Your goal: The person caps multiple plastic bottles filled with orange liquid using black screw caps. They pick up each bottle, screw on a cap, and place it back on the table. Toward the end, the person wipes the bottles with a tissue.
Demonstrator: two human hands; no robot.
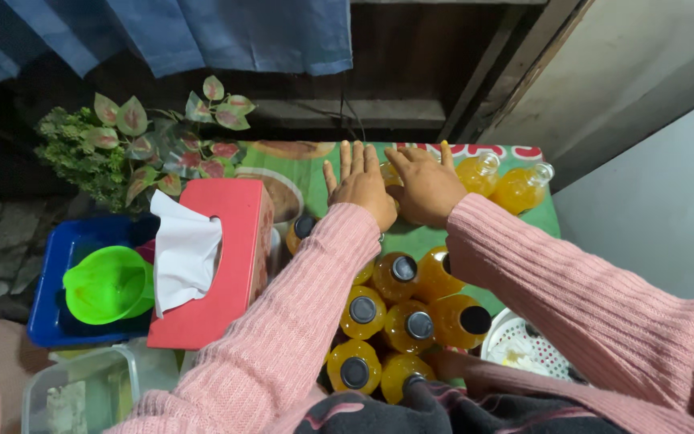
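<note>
Both my arms, in pink knit sleeves, reach across a small table with a green printed cover (315,173). My left hand (359,186) is flat with its fingers straight and apart. Beside it, my right hand (425,186) lies palm down with fingers spread. Between the two hands shows part of an orange-juice bottle (389,174), touched by both; whether either hand grips it is hidden. Two more juice bottles (479,173) (524,186) sit just right of my right hand. Several black-capped juice bottles (403,269) stand upright under my forearms.
A red tissue box (234,241) with a white tissue stands at the left of the table. Behind it is a leafy artificial plant (150,145). A blue tub (58,265) holds a green funnel (110,281). There is a clear plastic container (82,390) at bottom left and a white perforated basket (524,345) at right.
</note>
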